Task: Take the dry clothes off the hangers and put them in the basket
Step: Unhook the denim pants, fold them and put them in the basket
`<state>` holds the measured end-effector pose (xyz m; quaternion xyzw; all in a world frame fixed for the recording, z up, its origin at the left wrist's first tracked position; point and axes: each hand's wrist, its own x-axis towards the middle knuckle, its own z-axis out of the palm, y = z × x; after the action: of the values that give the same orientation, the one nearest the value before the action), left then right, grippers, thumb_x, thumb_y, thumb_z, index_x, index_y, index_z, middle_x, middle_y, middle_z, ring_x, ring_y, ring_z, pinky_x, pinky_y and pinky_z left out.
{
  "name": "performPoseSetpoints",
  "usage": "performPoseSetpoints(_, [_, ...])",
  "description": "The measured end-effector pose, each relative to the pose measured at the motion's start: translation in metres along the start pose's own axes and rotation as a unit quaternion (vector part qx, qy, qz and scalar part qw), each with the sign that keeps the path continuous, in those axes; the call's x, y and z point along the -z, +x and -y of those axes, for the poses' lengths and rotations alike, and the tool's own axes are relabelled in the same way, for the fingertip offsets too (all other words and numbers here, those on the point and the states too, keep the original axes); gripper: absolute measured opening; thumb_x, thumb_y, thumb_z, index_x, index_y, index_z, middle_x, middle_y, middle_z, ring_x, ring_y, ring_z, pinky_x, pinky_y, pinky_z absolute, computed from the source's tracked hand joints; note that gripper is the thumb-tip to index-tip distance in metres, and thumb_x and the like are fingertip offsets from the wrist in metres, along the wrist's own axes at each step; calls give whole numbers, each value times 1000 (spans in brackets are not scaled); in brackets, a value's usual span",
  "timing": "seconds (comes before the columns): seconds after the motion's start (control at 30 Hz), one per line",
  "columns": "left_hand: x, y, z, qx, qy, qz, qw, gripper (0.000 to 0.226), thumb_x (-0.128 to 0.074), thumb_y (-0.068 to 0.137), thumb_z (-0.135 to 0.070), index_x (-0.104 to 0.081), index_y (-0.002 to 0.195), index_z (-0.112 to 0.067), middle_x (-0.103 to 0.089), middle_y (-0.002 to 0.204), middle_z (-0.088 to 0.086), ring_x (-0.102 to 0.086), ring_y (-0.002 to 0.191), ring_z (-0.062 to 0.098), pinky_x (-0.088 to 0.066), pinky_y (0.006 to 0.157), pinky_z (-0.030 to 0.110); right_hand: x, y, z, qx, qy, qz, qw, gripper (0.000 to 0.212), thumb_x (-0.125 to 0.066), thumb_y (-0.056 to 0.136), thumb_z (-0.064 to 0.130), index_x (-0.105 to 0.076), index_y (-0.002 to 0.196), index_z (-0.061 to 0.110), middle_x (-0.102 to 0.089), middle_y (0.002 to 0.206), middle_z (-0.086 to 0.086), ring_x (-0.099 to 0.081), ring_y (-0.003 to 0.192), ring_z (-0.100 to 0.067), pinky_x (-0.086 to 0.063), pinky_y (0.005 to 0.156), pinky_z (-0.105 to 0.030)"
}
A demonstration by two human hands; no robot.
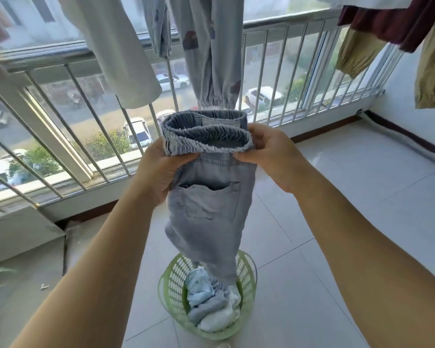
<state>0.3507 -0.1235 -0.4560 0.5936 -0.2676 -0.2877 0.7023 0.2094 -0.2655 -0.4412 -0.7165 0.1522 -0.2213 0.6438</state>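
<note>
Balcony: tiled floor (pixel 337 197), railing (pixel 274 71) behind basket (pixel 171 280).
Hands: left hand (pixel 158 169) and right hand (pixel 271 156) pinch jeans (pixel 209 209) waistband.
Jeans: above basket, legs dipping in.
Risk: uneven release may drape waistband over basket rim.

Both forearms are bare up to the frame's edge, with no sleeve showing. The left hand (pixel 161 169) and right hand (pixel 274 156) wear no gloves, rings or watch.

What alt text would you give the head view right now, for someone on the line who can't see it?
Both hands, left hand and right hand, grip the elastic waistband of grey jeans hanging down into a green basket already holding folded clothes. More garments hang overhead along a railed balcony window.
</note>
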Motion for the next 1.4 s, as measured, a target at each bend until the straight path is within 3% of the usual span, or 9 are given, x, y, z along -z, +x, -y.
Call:
performPoseSetpoints(0.13, [27,1,22,38,64,-20,997,41,-78,61,-10,-66,100,-13,-70,103,8,-65,100,23,-53,88,41,-13,9,-20,-30,-45,-13,998,35,-67,75,-11,-61,104,7,-67,94,-1,-63,85,-9,-53,85,-21])
performPoseSetpoints(0.33, [61,8,62,71,110,-49,990,40,-75,70,-1,-64,108,-9,-69,104,4,-65,102,21,-53,88,36,-36,26,-60,-58,-97,17,993,27,-69,75,-8,-64,92,13,-66,85,1,-61,84,-12,-53,89,-38])
performPoseSetpoints(0.47, [75,18,89,90,121,-68,986,43,-76,69,-2,-65,110,-7,-69,104,5,-65,101,21,-53,88,36,-45,37,-84,-65,-126,13,990,26,-72,75,-3,-64,89,16,-64,78,8,-58,69,2,-53,75,-22])
performPoseSetpoints(0.67, [74,35,113,82,118,-65,987,40,-76,68,-1,-64,105,-10,-68,99,-1,-64,91,13,-55,80,23,-42,54,-110,-71,-155,7,985,25,-72,75,-3,-63,93,12,-64,82,5,-60,77,-12,-55,82,-38])
performPoseSetpoints(0.87, [64,36,126,71,113,-64,989,37,-74,69,1,-64,104,-5,-67,93,-4,-65,77,-1,-53,70,15,-30,55,-119,-60,-154,23,986,26,-73,74,-1,-63,89,17,-66,84,1,-61,78,-13,-55,80,-30])
performPoseSetpoints(1.0, [59,14,142,81,121,-58,988,34,-76,69,0,-66,95,-20,-69,91,-11,-65,82,0,-53,74,18,-21,37,-130,-69,-157,61,983,25,-75,73,0,-64,93,11,-66,82,3,-60,72,-7,-53,72,-19])
performPoseSetpoints(1.1, [54,-11,161,113,131,-41,984,36,-79,64,-9,-67,92,-28,-72,92,-11,-67,89,7,-54,79,24,-15,14,-146,-95,-151,84,980,26,-74,72,-3,-64,89,14,-67,81,0,-60,75,-14,-53,74,-26])
performPoseSetpoints(1.2, [42,-41,189,152,158,-36,975,35,-79,67,-6,-68,97,-20,-72,96,-4,-67,88,9,-53,76,22,-7,-17,-174,-136,-136,101,976,26,-73,72,-5,-62,80,17,-65,76,-1,-58,73,-16,-52,74,-34])
performPoseSetpoints(1.4, [24,-104,256,241,155,-7,958,36,-78,70,-4,-68,101,-19,-72,98,-4,-66,88,6,-54,76,20,5,-90,-242,-257,-114,142,949,22,-73,70,-8,-62,86,5,-60,74,-1,-54,70,-10,-53,78,-43])
